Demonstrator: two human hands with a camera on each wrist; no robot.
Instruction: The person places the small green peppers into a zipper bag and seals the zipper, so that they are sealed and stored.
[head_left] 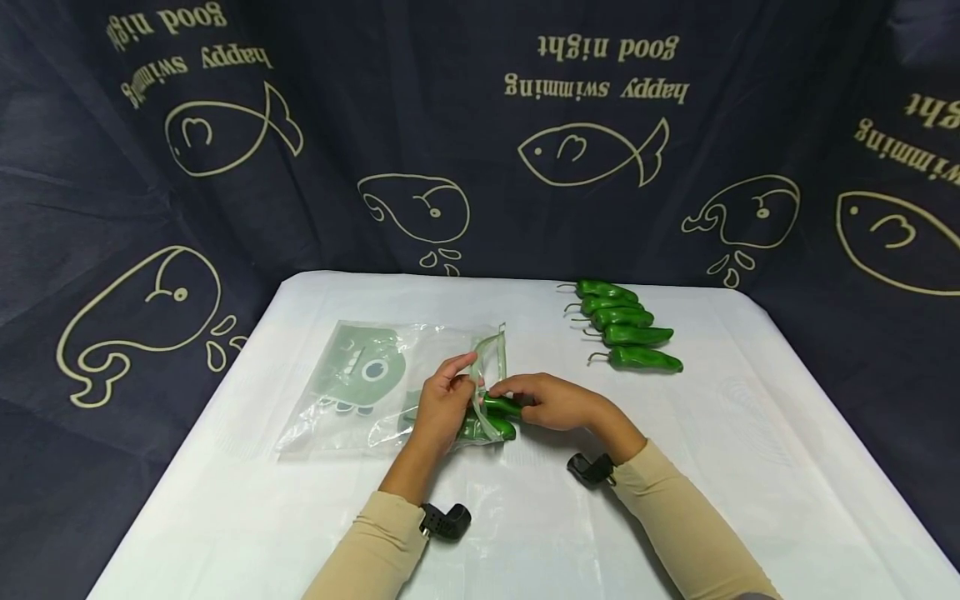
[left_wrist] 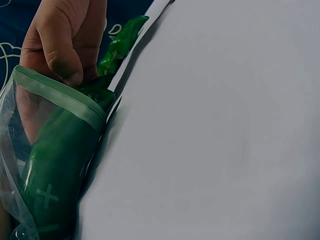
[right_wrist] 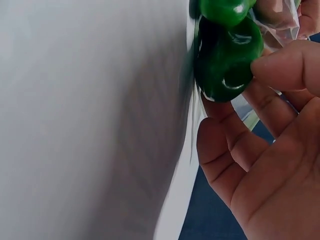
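Note:
A clear zip bag (head_left: 431, 340) with a green dinosaur print lies flat on the table, its green-edged mouth to the right. At that mouth my left hand (head_left: 442, 404) holds the bag's upper layer, which stands raised. My right hand (head_left: 558, 402) grips a green pepper (head_left: 504, 406) partly inside the opening; in the right wrist view, the thumb and fingers pinch this pepper (right_wrist: 227, 60) near its rounded end. Beside it, a second pepper (head_left: 491, 430) lies at the bag's lower edge. Through the plastic, the left wrist view shows a pepper (left_wrist: 60, 155) close up.
Several green peppers (head_left: 637, 335) lie in a slanting row at the back right of the white table (head_left: 720, 500), stems to the left. A dark curtain (head_left: 480, 100) with fish drawings hangs behind. Black wrist devices (head_left: 448, 522) sit on both sleeves.

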